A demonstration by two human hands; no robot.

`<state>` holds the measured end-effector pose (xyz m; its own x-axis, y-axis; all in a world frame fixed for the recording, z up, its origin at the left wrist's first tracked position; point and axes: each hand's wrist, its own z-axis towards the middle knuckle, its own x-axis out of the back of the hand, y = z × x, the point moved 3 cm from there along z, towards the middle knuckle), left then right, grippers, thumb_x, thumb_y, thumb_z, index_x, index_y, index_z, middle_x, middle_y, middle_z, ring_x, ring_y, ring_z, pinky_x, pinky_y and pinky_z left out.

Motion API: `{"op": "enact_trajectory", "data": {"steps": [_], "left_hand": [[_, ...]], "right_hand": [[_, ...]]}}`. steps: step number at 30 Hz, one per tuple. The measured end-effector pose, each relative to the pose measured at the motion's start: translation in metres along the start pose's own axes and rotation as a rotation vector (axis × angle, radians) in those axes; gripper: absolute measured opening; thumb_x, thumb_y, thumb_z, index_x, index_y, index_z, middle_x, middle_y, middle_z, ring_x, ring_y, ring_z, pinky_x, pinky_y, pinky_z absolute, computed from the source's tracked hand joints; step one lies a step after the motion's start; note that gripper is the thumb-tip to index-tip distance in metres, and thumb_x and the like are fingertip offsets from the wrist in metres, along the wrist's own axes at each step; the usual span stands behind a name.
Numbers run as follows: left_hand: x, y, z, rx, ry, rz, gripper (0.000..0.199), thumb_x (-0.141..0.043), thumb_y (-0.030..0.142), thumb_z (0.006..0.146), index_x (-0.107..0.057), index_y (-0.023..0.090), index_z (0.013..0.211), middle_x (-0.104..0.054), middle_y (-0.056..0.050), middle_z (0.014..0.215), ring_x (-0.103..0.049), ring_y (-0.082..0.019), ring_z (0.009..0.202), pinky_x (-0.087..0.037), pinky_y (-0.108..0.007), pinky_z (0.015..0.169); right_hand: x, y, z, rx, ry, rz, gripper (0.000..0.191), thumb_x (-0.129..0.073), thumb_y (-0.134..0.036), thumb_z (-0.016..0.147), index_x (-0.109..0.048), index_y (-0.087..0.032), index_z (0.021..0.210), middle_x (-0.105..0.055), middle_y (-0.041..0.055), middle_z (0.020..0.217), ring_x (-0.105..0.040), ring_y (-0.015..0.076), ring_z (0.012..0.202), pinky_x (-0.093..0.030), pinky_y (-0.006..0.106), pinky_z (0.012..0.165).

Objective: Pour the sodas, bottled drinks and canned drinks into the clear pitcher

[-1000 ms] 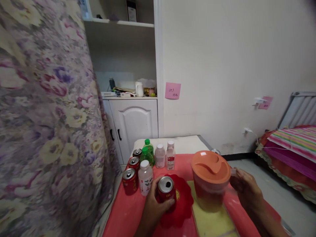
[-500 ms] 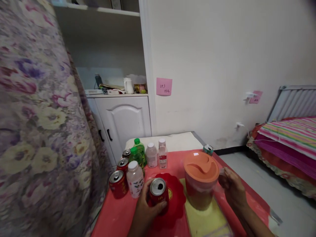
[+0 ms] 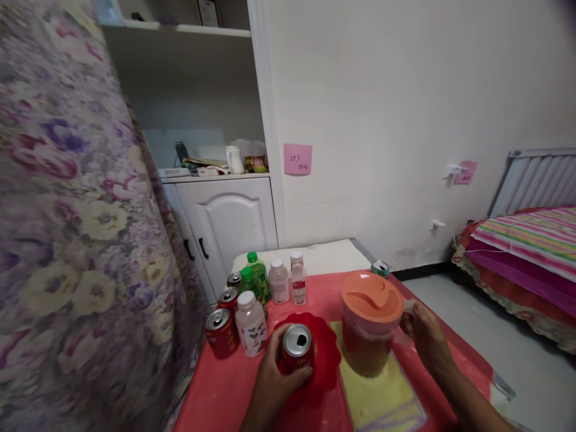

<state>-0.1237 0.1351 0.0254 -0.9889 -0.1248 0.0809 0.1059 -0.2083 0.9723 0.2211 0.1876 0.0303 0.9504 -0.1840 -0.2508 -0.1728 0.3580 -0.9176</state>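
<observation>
A red can [image 3: 297, 355] is held upright in the left hand [image 3: 279, 381], its wall clasped between the thumb, on the near side, and the fingers, which are curved around its left side. Its top is opened, a dark mouth being shown in the silver lid; what is held inside cannot be seen. Beneath and beyond these fingers, a red scalloped dish [image 3: 328, 354] is partly covered by the can; whether its base is touched by the can cannot be told.

The handle [image 3: 407, 316] of a translucent pitcher [image 3: 366, 345] is gripped by the closed fingers of the right hand [image 3: 426, 337]. The pitcher is seen just left of those fingers, closed by an orange lid [image 3: 372, 297]. A reddish-brown tone is shown through its lower wall, but whether this is liquid cannot be made out. A yellow mat [image 3: 382, 399] is partly hidden below it.

To the left of the left fingers, a white-capped bottle [image 3: 252, 329] with a printed wall is placed near three dark-red cans [image 3: 221, 337]. Beyond the same fingers, two green-capped bottles [image 3: 260, 273] and two clear bottles [image 3: 279, 285] with white caps are grouped. A green can [image 3: 380, 269] is set beyond the pitcher, well apart from the left fingers. All are borne by a red-covered table [image 3: 211, 399].
</observation>
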Motion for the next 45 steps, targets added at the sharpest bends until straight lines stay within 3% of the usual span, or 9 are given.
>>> {"op": "enact_trajectory", "data": {"steps": [6, 10, 15, 25, 30, 37, 41, 45], "left_hand": [[-0.002, 0.013, -0.005, -0.003, -0.023, 0.03, 0.079, -0.087, 0.029, 0.052, -0.056, 0.018, 0.123, -0.067, -0.015, 0.127, -0.057, -0.039, 0.125, -0.038, -0.054, 0.112], [-0.003, 0.022, -0.01, -0.04, -0.029, 0.063, 0.075, -0.087, 0.026, 0.054, -0.057, 0.02, 0.123, -0.066, -0.014, 0.13, -0.055, -0.038, 0.128, -0.039, -0.051, 0.112], [-0.002, 0.024, -0.012, -0.087, -0.075, 0.086, 0.073, -0.086, 0.026, 0.058, -0.058, 0.022, 0.125, -0.065, -0.012, 0.134, -0.053, -0.037, 0.132, -0.039, -0.049, 0.113], [0.001, 0.029, -0.015, -0.085, -0.095, 0.072, 0.075, -0.087, 0.028, 0.057, -0.058, 0.022, 0.125, -0.063, -0.014, 0.135, -0.05, -0.039, 0.133, -0.035, -0.051, 0.115], [0.003, 0.022, -0.013, -0.041, -0.097, 0.005, 0.078, -0.085, 0.037, 0.058, -0.052, 0.018, 0.127, -0.064, -0.017, 0.131, -0.056, -0.039, 0.127, -0.038, -0.053, 0.112], [0.003, 0.023, -0.013, -0.034, -0.105, -0.062, 0.072, -0.087, 0.041, 0.055, -0.058, 0.019, 0.117, -0.07, -0.013, 0.12, -0.063, -0.036, 0.116, -0.047, -0.046, 0.103], [0.002, 0.026, -0.014, -0.052, -0.11, -0.077, 0.068, -0.086, 0.041, 0.056, -0.059, 0.02, 0.115, -0.071, -0.012, 0.118, -0.064, -0.035, 0.114, -0.048, -0.044, 0.102], [0.002, 0.03, -0.015, -0.061, -0.102, -0.059, 0.066, -0.086, 0.037, 0.056, -0.06, 0.02, 0.114, -0.072, -0.011, 0.116, -0.064, -0.034, 0.113, -0.048, -0.044, 0.102]], "right_hand": [[0.012, 0.001, -0.003, -0.018, 0.01, -0.05, 0.038, -0.06, -0.058, 0.087, -0.064, -0.021, 0.08, -0.056, -0.0017, 0.068, -0.047, 0.0155, 0.061, -0.037, 0.028, 0.057], [0.017, 0.003, -0.005, -0.038, -0.003, -0.094, 0.037, -0.058, -0.059, 0.088, -0.066, -0.023, 0.094, -0.068, 0.0038, 0.09, -0.062, 0.0229, 0.082, -0.049, 0.033, 0.075], [0.032, 0.006, -0.009, 0.013, 0.081, -0.193, 0.045, -0.056, -0.059, 0.088, -0.063, -0.025, 0.117, -0.065, 0.0077, 0.121, -0.062, 0.028, 0.108, -0.049, 0.04, 0.093], [0.058, -0.01, -0.053, 0.07, 0.311, -0.264, 0.046, -0.063, -0.057, 0.084, -0.062, -0.022, 0.114, -0.067, 0.0059, 0.101, -0.065, 0.0259, 0.095, -0.05, 0.04, 0.088], [0.062, -0.005, -0.089, 0.054, 0.287, -0.345, 0.044, -0.067, -0.056, 0.081, -0.065, -0.022, 0.109, -0.072, 0.0068, 0.096, -0.07, 0.0261, 0.09, -0.055, 0.035, 0.083], [0.038, 0.012, -0.136, 0.034, 0.071, -0.468, 0.038, -0.068, -0.056, 0.079, -0.072, -0.023, 0.098, -0.079, 0.0066, 0.093, -0.075, 0.0252, 0.088, -0.061, 0.024, 0.071], [0.009, 0.009, -0.156, 0.065, 0.02, -0.488, 0.038, -0.064, -0.059, 0.081, -0.073, -0.023, 0.091, -0.078, 0.0062, 0.084, -0.075, 0.0245, 0.084, -0.061, 0.025, 0.07], [-0.028, 0.006, -0.157, 0.068, -0.146, -0.457, 0.034, -0.066, -0.05, 0.081, -0.073, -0.023, 0.101, -0.078, 0.0089, 0.098, -0.075, 0.0256, 0.09, -0.061, 0.029, 0.078]]}}
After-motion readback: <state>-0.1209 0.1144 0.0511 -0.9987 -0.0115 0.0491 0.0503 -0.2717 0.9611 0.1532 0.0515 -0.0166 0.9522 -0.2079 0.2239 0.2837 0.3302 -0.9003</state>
